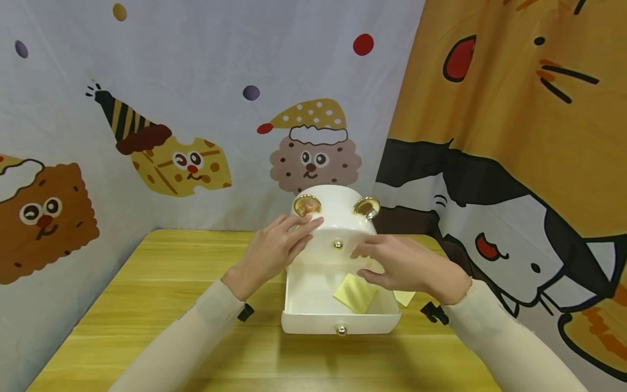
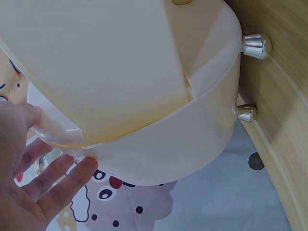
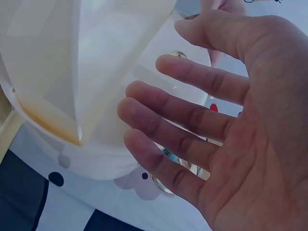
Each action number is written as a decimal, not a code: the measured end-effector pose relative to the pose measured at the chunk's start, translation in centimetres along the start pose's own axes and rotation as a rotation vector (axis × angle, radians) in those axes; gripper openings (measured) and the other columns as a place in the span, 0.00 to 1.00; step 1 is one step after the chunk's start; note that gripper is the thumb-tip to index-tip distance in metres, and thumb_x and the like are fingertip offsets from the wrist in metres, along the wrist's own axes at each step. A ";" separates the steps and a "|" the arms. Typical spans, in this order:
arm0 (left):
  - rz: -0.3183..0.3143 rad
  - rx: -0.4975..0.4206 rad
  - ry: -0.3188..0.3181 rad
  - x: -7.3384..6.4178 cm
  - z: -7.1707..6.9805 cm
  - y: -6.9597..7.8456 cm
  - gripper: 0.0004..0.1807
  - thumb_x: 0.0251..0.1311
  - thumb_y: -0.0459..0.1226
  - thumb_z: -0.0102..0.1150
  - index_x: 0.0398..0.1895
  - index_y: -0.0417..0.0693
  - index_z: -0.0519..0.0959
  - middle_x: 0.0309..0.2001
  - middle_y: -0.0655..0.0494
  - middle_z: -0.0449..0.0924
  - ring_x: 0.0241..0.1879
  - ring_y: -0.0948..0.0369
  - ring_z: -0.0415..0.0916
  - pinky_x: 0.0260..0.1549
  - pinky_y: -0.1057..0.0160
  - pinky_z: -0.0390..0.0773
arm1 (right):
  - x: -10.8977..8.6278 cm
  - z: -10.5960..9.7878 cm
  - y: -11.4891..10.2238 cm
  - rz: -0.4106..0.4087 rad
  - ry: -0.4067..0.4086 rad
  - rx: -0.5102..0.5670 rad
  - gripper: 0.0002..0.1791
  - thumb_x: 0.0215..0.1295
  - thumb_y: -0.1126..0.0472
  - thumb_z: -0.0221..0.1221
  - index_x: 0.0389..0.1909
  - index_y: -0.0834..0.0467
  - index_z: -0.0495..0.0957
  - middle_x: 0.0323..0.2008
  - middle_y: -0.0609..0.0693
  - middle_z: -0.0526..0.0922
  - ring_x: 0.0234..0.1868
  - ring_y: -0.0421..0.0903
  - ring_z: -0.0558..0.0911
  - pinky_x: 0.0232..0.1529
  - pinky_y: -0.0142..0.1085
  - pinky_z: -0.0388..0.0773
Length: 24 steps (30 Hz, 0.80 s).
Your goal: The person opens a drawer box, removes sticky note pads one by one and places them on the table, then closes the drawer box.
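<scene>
In the head view the white box (image 1: 328, 198) stood on the wooden table (image 1: 186, 267) just below centre, its lower drawer (image 1: 309, 291) drawn out toward six o'clock, with a yellow slip (image 1: 354, 293) lying tilted inside and a second paper (image 1: 404, 297) just beyond the drawer at four o'clock. The left hand (image 1: 276, 242) came in from nine o'clock, its fingers stretched to touch the top beneath the gold ear (image 1: 307, 204) at eleven o'clock; the right hand (image 1: 409, 264) hung at three o'clock, loosely bent, over the drawer's edge. In the left wrist view that hand lay at eight o'clock, fingers spread and fingertips at the box's rim; whether the thumb pressed back against them, I could not tell. In the right wrist view the palm faced the camera from four o'clock, fingers wide and well apart, holding nothing, with the box's pale walls toward ten o'clock. The step in hand seemed to be steadying or adjusting the box with its drawer out; the next move, as I judged it, called for a steady left touch and a chosen hold for the empty right hand.
</scene>
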<state>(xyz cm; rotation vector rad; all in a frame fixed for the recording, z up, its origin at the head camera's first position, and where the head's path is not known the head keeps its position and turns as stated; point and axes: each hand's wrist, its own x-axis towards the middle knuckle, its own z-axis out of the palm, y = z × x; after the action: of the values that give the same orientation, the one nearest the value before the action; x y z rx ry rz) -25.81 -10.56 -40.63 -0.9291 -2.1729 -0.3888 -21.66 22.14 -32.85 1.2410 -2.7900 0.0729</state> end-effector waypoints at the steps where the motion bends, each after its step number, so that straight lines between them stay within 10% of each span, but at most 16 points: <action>1: -0.001 0.001 -0.001 0.0 0.0 0.0 0.27 0.84 0.43 0.71 0.82 0.65 0.83 0.62 0.53 0.92 0.53 0.49 0.91 0.33 0.57 0.93 | 0.2 0.0 -0.1 -0.008 -0.006 0.001 0.14 0.78 0.52 0.75 0.60 0.48 0.92 0.56 0.45 0.93 0.43 0.38 0.88 0.45 0.38 0.90; 24: -0.006 0.012 -0.014 -0.1 0.2 -0.1 0.27 0.86 0.44 0.70 0.83 0.67 0.82 0.63 0.54 0.92 0.54 0.49 0.91 0.34 0.56 0.94 | 3.0 1.1 -1.3 -0.141 -0.110 -0.022 0.13 0.74 0.53 0.78 0.56 0.49 0.93 0.51 0.50 0.93 0.49 0.44 0.90 0.50 0.41 0.93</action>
<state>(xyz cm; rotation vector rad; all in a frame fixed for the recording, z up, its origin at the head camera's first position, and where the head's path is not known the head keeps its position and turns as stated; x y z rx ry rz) -25.95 -10.63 -40.84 -0.9216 -2.1882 -0.3725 -22.74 18.97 -33.68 1.4753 -2.7748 -0.0369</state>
